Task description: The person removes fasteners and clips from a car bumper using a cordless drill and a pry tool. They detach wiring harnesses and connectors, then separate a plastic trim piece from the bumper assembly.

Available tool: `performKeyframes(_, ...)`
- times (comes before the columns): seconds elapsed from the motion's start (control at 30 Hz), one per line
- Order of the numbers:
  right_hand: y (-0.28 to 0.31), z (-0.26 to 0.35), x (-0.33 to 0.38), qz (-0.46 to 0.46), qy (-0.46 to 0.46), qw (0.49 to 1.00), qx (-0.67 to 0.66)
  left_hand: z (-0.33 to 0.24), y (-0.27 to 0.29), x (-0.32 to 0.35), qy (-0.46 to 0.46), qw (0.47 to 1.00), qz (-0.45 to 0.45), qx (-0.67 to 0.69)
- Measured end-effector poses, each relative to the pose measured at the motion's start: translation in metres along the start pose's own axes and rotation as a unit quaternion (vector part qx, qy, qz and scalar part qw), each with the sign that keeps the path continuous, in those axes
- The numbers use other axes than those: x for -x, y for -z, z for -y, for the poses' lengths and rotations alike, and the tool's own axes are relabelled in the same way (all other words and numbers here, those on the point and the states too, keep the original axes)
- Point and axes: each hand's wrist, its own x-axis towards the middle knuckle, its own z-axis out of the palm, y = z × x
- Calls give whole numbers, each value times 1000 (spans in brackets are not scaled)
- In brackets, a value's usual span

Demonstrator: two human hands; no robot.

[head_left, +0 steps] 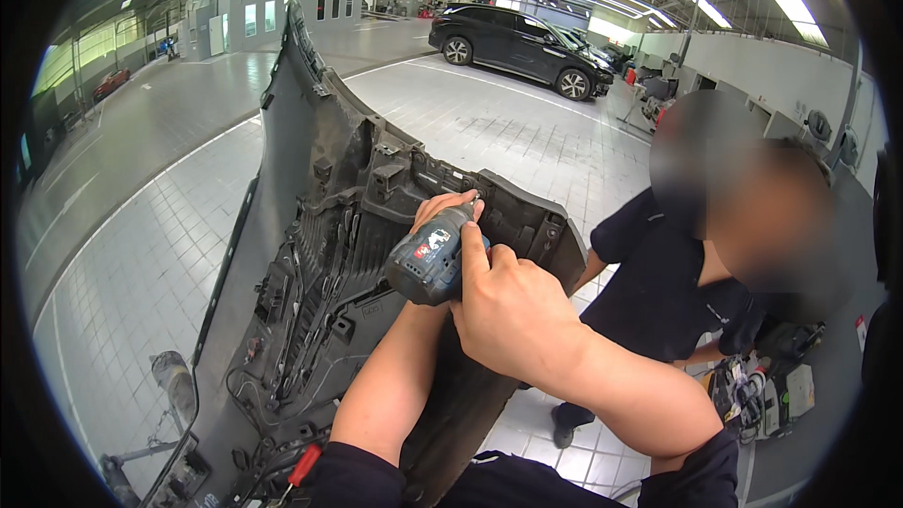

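My two bare forearms come up from the lower edge out of dark sleeves, and my right hand (513, 306) sits in the middle of the frame, its grip clamped around the body of a cordless power driver (435, 256), a stubby tool of dark grey and blue plastic with a coloured label on its rear. My left hand (442, 209) lies just above it, fingers curled together over the driver's nose, which presses against the upper edge of a car bumper (320, 226). The bumper stands tilted from lower left toward the upper middle, its inner side facing me: matte black moulded plastic, ribbed, with brackets, clips and thin wiring. A red-handled screwdriver (303, 467) rests near its bottom. At the right a person in a dark short-sleeved shirt (658, 292) crouches beside it. The floor (141, 273) is glossy pale square tile, grey-painted further left. A black car (517, 42) is parked at the upper middle under bright ceiling panels.
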Motion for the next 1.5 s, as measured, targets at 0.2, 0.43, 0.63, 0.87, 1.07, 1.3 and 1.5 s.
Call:
performKeyframes(0.2, -3, -4, -1, 10, -39, 998, -48, -7, 1, 0, -9, 999, 38, 4)
performKeyframes(0.43, -1, -1, -12, 44, -70, 991, -106, -9, -1, 3, 77, 996, 26, 27)
performKeyframes(0.63, 1, 2, -14, 63, -80, 990, -96, 5, -5, 10, 129, 990, 27, 59)
performKeyframes(0.87, 1, 6, -1, 19, -68, 992, -104, -22, -2, -1, 94, 995, 23, -18)
performKeyframes(1.07, 31, 2, 57, 15, -7, 986, -166, -16, -2, -2, 159, 986, -56, 15)
performKeyframes(1.3, 59, -28, 86, 48, 33, 995, -80, -62, 17, 26, 483, 766, 110, 410)
performKeyframes(1.5, 68, -39, 84, 76, 15, 996, -45, -66, -12, 45, 215, 957, 135, 138)
